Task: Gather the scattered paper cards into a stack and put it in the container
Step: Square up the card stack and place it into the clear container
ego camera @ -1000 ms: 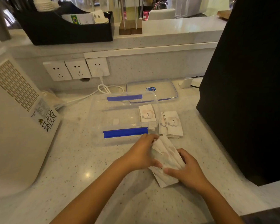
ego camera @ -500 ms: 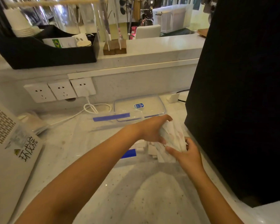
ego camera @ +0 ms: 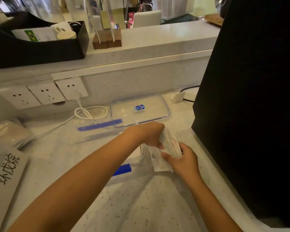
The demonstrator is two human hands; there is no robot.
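A bundle of white paper cards [ego camera: 170,144] with faint pink marks is held between both hands at the right end of the clear container [ego camera: 97,136], which has blue clips on its long sides. My left hand [ego camera: 147,133] grips the bundle from above and the left. My right hand [ego camera: 182,160] closes on it from below and the right. More white cards [ego camera: 159,164] lie under the bundle beside the container's right end. My left arm hides most of the container's inside.
The container's clear lid [ego camera: 141,108] lies flat behind it. A big black box [ego camera: 251,97] stands close on the right. A white appliance [ego camera: 3,173] stands left. Wall sockets [ego camera: 45,92] and a white cable [ego camera: 90,112] are behind, a black tray [ego camera: 37,41] on the ledge.
Both hands carried the card bundle forward from the near counter to the container's right end. Over the last half second they barely shifted; the camera tilted up.
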